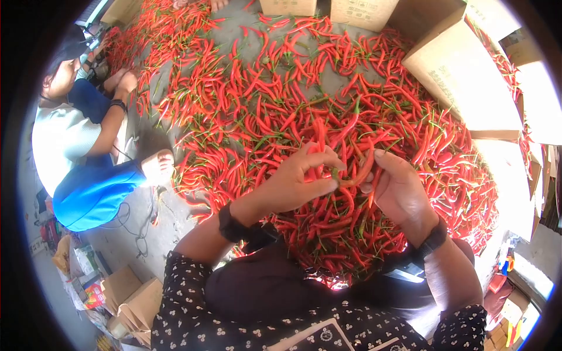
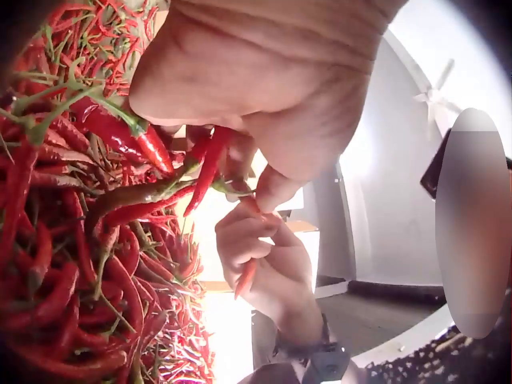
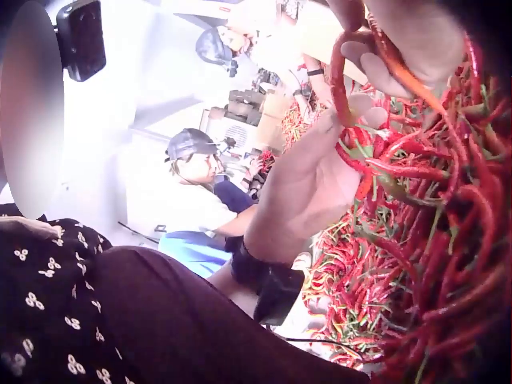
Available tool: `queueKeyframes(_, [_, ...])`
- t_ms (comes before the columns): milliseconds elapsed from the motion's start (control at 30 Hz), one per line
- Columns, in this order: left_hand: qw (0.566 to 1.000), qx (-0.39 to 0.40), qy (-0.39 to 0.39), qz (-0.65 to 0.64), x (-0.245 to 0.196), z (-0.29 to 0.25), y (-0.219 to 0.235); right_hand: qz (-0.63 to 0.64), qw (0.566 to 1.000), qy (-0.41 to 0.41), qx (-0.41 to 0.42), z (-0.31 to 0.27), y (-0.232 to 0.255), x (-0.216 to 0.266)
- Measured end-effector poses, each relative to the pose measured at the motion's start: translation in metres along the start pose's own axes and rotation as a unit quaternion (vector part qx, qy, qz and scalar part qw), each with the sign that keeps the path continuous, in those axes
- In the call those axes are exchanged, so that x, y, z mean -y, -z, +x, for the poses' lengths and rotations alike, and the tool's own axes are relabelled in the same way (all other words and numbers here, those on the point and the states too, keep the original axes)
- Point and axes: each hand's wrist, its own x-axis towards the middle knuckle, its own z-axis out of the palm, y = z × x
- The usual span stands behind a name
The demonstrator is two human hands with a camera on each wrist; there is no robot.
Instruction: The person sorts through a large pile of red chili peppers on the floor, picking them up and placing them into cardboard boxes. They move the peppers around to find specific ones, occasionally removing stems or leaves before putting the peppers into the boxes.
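Over the near edge of the chilli heap on the floor, the left hand pinches one red chilli by its stem end; the right hand grips its body — apparently steadying it. A carton stands rightward — perhaps hemming the heap.

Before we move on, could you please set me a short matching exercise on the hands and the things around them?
Column one:
1. Left hand and right hand
2. Largest cardboard box
3. Seated person's trousers
4. Camera wearer's left sleeve

Column two:
A. Blue
B. At the upper right of the head view
C. Black with a white pattern
D. Close together above the red chillies

Right pairs: 1-D, 2-B, 3-A, 4-C.
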Motion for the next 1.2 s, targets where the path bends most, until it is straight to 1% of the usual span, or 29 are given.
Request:
queueKeyframes(33, [1.0,-0.003,0.002,-0.001,0.003,0.0,0.001,-0.005,1.0,0.005,0.006,0.001,-0.001,-0.001])
queueKeyframes(100, [0.992,0.06,-0.072,0.082,0.009,0.0,0.002,-0.011,1.0,0.008,0.015,0.003,-0.002,-0.003])
queueKeyframes(133, [0.992,0.057,-0.071,0.082,0.009,0.0,0.002,-0.008,1.0,0.004,0.007,0.003,-0.003,-0.004])
queueKeyframes(200, [0.996,0.007,-0.066,0.062,0.01,-0.002,-0.001,-0.005,1.0,0.0,-0.001,0.003,-0.002,-0.006])
queueKeyframes(233, [0.996,0.006,-0.066,0.062,0.01,-0.002,-0.001,-0.016,1.0,-0.013,0.018,0.004,0.002,-0.007])
queueKeyframes(267, [0.996,0.002,-0.05,0.069,0.01,-0.002,-0.001,-0.026,0.999,-0.027,0.038,0.004,0.003,-0.008])
queueKeyframes(333, [0.996,-0.006,-0.032,0.077,0.01,-0.002,0.0,-0.039,0.998,-0.036,0.031,0.003,-0.002,-0.011])
queueKeyframes(400, [0.996,0.002,0.003,0.084,0.01,-0.002,0.0,-0.05,0.997,-0.046,0.021,0.003,-0.004,-0.014])
queueKeyframes(433, [0.997,0.002,0.004,0.083,0.013,-0.001,0.0,-0.053,0.997,-0.046,0.019,0.004,-0.003,-0.014])
queueKeyframes(467, [0.999,0.014,0.03,-0.012,0.02,0.001,0.0,-0.055,0.997,-0.046,0.017,0.005,-0.002,-0.014])
queueKeyframes(500, [0.993,0.024,0.054,-0.106,0.024,0.002,-0.001,-0.054,0.997,-0.046,0.015,0.005,-0.002,-0.016])
queueKeyframes(533, [0.993,0.024,0.051,-0.106,0.026,0.004,0.0,-0.056,0.997,-0.045,0.015,0.007,-0.002,-0.015])
queueKeyframes(600, [0.979,0.046,0.104,-0.17,0.029,0.003,-0.001,-0.059,0.997,-0.046,0.013,0.007,-0.006,-0.015])
queueKeyframes(633, [0.979,0.045,0.103,-0.171,0.026,0.003,-0.002,-0.16,0.986,-0.036,0.013,0.006,-0.011,-0.013])
queueKeyframes(667, [0.968,0.056,0.116,-0.217,0.02,0.003,-0.002,-0.259,0.966,-0.024,0.012,0.007,-0.014,-0.011])
queueKeyframes(700, [0.954,0.067,0.128,-0.262,0.017,0.003,-0.001,-0.261,0.965,-0.024,0.012,0.008,-0.014,-0.011])
queueKeyframes(767, [0.96,0.066,0.125,-0.24,0.019,0.006,0.004,-0.438,0.899,-0.022,0.006,0.01,-0.011,-0.013])
queueKeyframes(800, [0.966,0.065,0.124,-0.218,0.02,0.006,0.007,-0.439,0.898,-0.022,0.005,0.009,-0.012,-0.01])
queueKeyframes(833, [0.966,0.065,0.125,-0.218,0.021,0.007,0.01,-0.386,0.921,-0.04,-0.027,0.01,-0.015,-0.004])
queueKeyframes(867, [0.98,0.049,0.081,-0.177,0.022,0.008,0.013,-0.33,0.94,-0.057,-0.06,0.011,-0.016,0.001])
queueKeyframes(900, [0.989,0.033,0.038,-0.136,0.023,0.008,0.014,-0.3,0.951,-0.049,-0.056,0.014,-0.006,0.004])
queueKeyframes(933, [0.989,0.033,0.037,-0.136,0.023,0.006,0.014,-0.301,0.951,-0.049,-0.057,0.014,-0.004,0.006])
queueKeyframes(967, [0.998,0.023,-0.009,-0.054,0.024,0.003,0.014,-0.274,0.959,-0.032,-0.066,0.014,-0.003,0.007])
queueKeyframes(1000, [0.998,0.012,-0.054,0.028,0.024,0.0,0.012,-0.246,0.966,-0.016,-0.075,0.014,-0.003,0.007])
queueKeyframes(1033, [0.998,0.012,-0.054,0.029,0.025,-0.001,0.01,-0.246,0.966,-0.016,-0.075,0.014,-0.003,0.006])
queueKeyframes(1100, [0.999,0.043,-0.011,-0.02,0.026,-0.002,0.005,-0.232,0.971,-0.008,-0.059,0.012,-0.005,0.004])
queueKeyframes(1133, [0.999,0.042,-0.012,-0.019,0.026,-0.002,0.004,-0.233,0.971,-0.008,-0.058,0.012,-0.004,0.003])
queueKeyframes(1200, [0.996,0.039,-0.02,-0.072,0.025,-0.001,0.004,-0.259,0.963,0.033,-0.072,0.012,-0.004,0.002])
